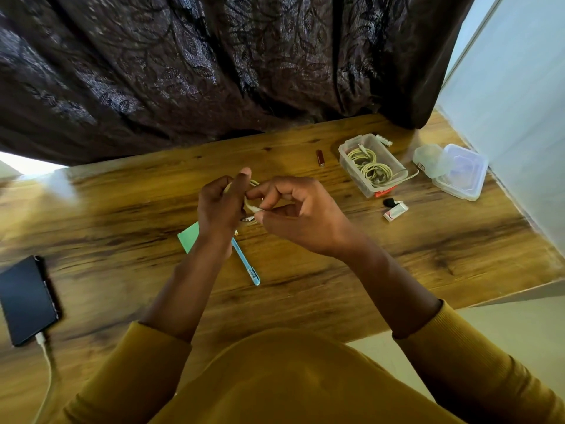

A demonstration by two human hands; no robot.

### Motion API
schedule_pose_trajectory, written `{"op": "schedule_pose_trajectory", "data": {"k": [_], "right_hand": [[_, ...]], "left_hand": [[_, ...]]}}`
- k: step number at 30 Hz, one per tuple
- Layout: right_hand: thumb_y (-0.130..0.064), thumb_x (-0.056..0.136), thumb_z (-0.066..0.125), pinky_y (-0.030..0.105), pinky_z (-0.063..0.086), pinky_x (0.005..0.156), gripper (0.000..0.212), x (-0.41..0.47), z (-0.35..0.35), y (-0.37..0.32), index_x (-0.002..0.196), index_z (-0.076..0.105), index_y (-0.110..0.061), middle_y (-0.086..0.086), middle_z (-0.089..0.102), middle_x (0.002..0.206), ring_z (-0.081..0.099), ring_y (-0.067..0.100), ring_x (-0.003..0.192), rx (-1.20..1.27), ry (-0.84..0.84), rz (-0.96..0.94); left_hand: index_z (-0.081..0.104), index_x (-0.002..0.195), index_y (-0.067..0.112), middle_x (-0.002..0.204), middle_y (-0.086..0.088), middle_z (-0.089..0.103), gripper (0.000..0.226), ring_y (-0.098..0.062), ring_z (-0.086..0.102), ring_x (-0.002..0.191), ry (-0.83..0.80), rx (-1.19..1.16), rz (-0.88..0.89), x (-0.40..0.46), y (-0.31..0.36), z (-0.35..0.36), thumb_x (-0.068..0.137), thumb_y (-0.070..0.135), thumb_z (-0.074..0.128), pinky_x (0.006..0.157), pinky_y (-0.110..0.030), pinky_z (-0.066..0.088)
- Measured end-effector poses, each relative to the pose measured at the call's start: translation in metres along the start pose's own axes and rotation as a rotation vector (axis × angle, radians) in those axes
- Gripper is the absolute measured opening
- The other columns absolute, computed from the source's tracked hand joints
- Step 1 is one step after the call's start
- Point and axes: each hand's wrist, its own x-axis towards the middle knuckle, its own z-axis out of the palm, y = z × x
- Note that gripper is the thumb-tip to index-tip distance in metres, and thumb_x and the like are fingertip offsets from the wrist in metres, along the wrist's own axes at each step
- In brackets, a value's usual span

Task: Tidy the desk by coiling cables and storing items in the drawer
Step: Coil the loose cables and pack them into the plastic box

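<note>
Over the middle of the wooden desk [305, 270] my left hand [218, 206] grips a small coil of white cable [254, 182], mostly hidden behind its fingers. My right hand [301, 215] pinches the cable's white plug end [253, 208] between thumb and forefinger, right beside the left hand. A clear plastic box [348, 159] at the back right holds several coiled pale cables [371, 166].
A blue pen [247, 266] and a green paper slip [189, 238] lie under my left wrist. A black phone [26, 299] on a white charging cable [49, 371] lies far left. A red tube [320, 157], clear lidded containers [458, 171], a white eraser [396, 212] and a small black piece [389, 202] sit right.
</note>
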Motion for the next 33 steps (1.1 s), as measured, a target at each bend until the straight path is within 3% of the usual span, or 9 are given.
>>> {"op": "schedule_pose_trajectory", "data": {"k": [4,8,10,12,16,19,24,28,33], "right_hand": [[0.004,0.09,0.072,0.042,0.06,0.096,0.005,-0.001,-0.002,0.0,0.09,0.067,0.004,0.014,0.07,0.127,0.066,0.019,0.123,0.124,-0.026,-0.015],[0.01,0.094,0.063,0.054,0.059,0.094,0.003,0.005,-0.006,0.0,0.092,0.062,0.008,0.02,0.074,0.116,0.073,0.029,0.112,0.194,0.115,-0.033],[0.011,0.098,0.057,0.057,0.06,0.09,0.004,0.009,-0.01,0.001,0.097,0.06,0.009,0.025,0.075,0.108,0.075,0.035,0.105,0.253,0.206,-0.054],[0.007,0.102,0.055,0.055,0.061,0.09,0.006,0.01,-0.015,0.003,0.105,0.058,0.01,0.025,0.075,0.107,0.075,0.036,0.103,0.297,0.268,-0.035],[-0.005,0.105,0.056,0.047,0.065,0.078,0.014,0.012,-0.022,0.011,0.114,0.057,0.006,0.018,0.077,0.103,0.078,0.031,0.09,0.242,0.346,0.012],[-0.004,0.103,0.061,0.039,0.063,0.07,0.009,0.012,-0.029,0.019,0.111,0.063,0.0,0.019,0.075,0.096,0.075,0.026,0.078,0.249,0.386,0.043],[0.008,0.094,0.066,0.043,0.062,0.073,0.013,0.006,-0.032,0.03,0.106,0.066,0.006,0.013,0.075,0.089,0.072,0.028,0.078,0.234,0.275,0.056],[0.001,0.09,0.074,0.041,0.061,0.077,0.02,0.005,-0.018,0.034,0.108,0.07,-0.007,0.009,0.079,0.091,0.075,0.028,0.085,0.161,0.241,0.125],[0.009,0.087,0.073,0.042,0.062,0.082,0.02,0.007,-0.003,0.03,0.106,0.072,0.004,0.016,0.078,0.098,0.076,0.032,0.09,0.151,0.175,0.083]], "left_hand": [[0.056,0.063,0.014,0.056,-0.001,0.053,0.045,-0.008,0.048,0.044,0.028,0.0,-0.032,0.004,-0.002,0.0,0.102,0.033,0.066,0.046,-0.019,0.039],[0.063,0.079,0.0,0.057,0.001,0.045,0.041,-0.007,0.039,0.046,0.006,0.016,-0.031,0.005,-0.009,-0.002,0.103,0.032,0.064,0.046,-0.022,0.033],[0.055,0.065,0.011,0.053,0.004,0.038,0.045,-0.008,0.034,0.046,-0.025,0.048,0.007,0.003,-0.012,-0.005,0.105,0.03,0.062,0.047,-0.023,0.03],[0.045,0.055,0.022,0.051,0.006,0.036,0.054,-0.009,0.033,0.046,-0.065,0.106,0.058,0.0,-0.013,-0.006,0.106,0.032,0.058,0.049,-0.025,0.029],[0.047,0.063,0.005,0.055,-0.004,0.041,0.058,-0.015,0.038,0.05,-0.088,0.172,0.082,-0.007,-0.007,-0.003,0.108,0.042,0.052,0.053,-0.03,0.033],[0.045,0.058,0.017,0.052,0.002,0.042,0.055,-0.01,0.039,0.044,-0.136,0.083,0.003,-0.012,0.001,-0.001,0.107,0.04,0.054,0.049,-0.026,0.033],[0.051,0.076,0.02,0.064,0.003,0.061,0.034,-0.013,0.059,0.056,-0.022,-0.101,-0.149,-0.013,0.01,0.0,0.101,0.038,0.065,0.058,-0.031,0.047],[0.054,0.074,0.02,0.071,-0.001,0.063,0.037,-0.009,0.062,0.059,-0.058,-0.092,-0.082,-0.01,0.01,0.001,0.102,0.042,0.063,0.059,-0.027,0.049],[0.057,0.07,0.011,0.067,-0.01,0.062,0.044,-0.018,0.062,0.06,-0.084,-0.052,0.031,-0.012,0.014,0.008,0.107,0.036,0.056,0.061,-0.027,0.05]]}}
